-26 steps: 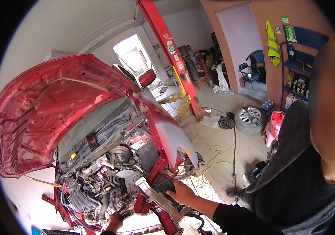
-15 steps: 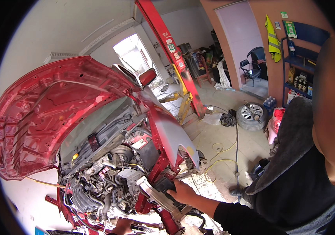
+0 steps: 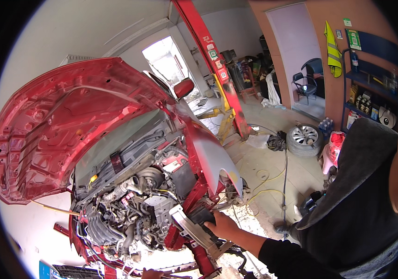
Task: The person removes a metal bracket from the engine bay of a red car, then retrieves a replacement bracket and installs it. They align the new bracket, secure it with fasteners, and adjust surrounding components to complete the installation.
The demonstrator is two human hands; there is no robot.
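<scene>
Before me is a red car's engine bay (image 3: 138, 204), its bonnet (image 3: 64, 116) raised. My right hand (image 3: 225, 226) is closed on a black, box-like part (image 3: 201, 216) at the front corner. Beside that part stands an upright silver-grey metal bracket (image 3: 189, 225), fixed or leaning by the red frame rail (image 3: 203, 260). Only the top of my left hand (image 3: 151, 274) shows at the lower edge, beside the pale front crossbar (image 3: 178, 267); its fingers are hidden.
A person in black (image 3: 352, 204) stands close at my right. Beyond are a wheel (image 3: 304, 140), a yellow hose (image 3: 269, 188), a red lift post (image 3: 213, 60) and dark shelves (image 3: 371, 76). A grey-primed fender (image 3: 215, 160) edges the bay.
The view has shifted, so the car sits slightly to the right. My left hand is lower and mostly out of the picture. My right hand stays at the black part.
</scene>
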